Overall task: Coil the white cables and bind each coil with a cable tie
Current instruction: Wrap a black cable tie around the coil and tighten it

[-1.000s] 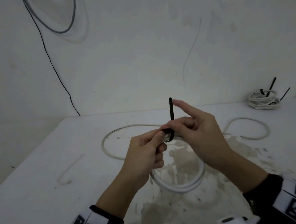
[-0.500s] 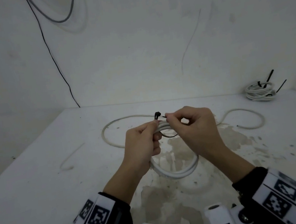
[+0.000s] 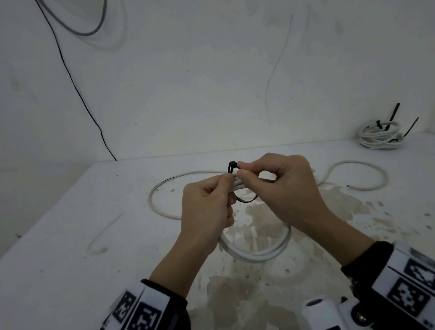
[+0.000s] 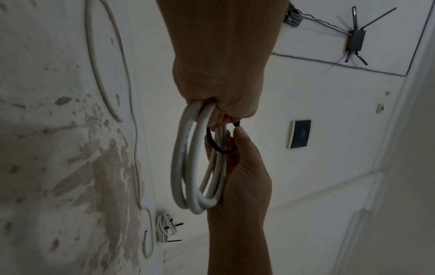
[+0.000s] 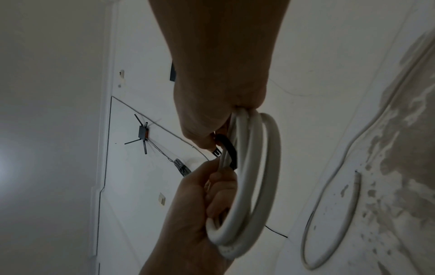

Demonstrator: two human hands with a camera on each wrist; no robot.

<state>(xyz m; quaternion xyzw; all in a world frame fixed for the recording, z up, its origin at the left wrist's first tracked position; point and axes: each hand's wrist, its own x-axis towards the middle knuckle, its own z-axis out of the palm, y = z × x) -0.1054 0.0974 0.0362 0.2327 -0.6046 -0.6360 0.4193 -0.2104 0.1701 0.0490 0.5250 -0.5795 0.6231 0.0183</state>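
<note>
I hold a white cable coil of a few turns above the table. My left hand grips the top of the coil, fingers curled round the strands. A black cable tie loops round those strands, its head sticking up between my hands and its band sagging below them. My right hand pinches the tie's end beside the head. The left wrist view shows the tie as a loose loop round the coil. The right wrist view shows the tie by the coil; its tip is hidden.
A loose white cable snakes across the stained table behind my hands. Tied white coils with black tie tails lie at the back right by the wall. A thin pale wire lies at the left. A black wire runs down the wall.
The tie's tail, upright one second ago, is now bent over into a loop round the coil. My right forefinger has curled in, and both hands sit slightly higher in the view.
</note>
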